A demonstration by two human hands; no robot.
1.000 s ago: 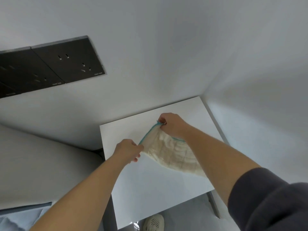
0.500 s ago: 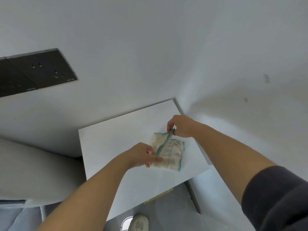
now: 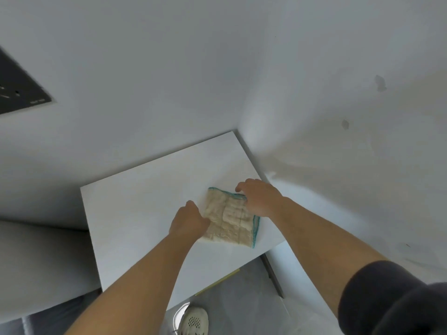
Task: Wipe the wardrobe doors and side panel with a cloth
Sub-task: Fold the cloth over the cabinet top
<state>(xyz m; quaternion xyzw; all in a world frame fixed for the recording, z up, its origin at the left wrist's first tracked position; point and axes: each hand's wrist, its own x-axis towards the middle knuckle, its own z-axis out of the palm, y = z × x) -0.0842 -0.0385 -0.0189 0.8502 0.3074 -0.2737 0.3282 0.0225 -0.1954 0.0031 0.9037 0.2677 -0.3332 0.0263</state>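
A cream cloth [image 3: 229,221] with a teal hem lies folded flat on a small white tabletop [image 3: 135,213]. My left hand [image 3: 188,220] holds the cloth's left edge with curled fingers. My right hand [image 3: 260,197] sits arched over the cloth's far right corner and grips it there, its fingertips hidden. A tall white panel [image 3: 338,153] rises just right of the tabletop, with two dark smudges [image 3: 379,83] on it. I see no wardrobe doors.
A white wall [image 3: 145,81] stands behind the tabletop, with a black socket plate [image 3: 19,90] at far left. A light grey rounded surface [image 3: 36,262] lies to the left. Below are grey floor [image 3: 242,301] and a white shoe [image 3: 193,321].
The cloth, held up stretched between both hands a second ago, has been folded and laid flat on the tabletop. The view has swung right, pushing the socket plate to the edge.
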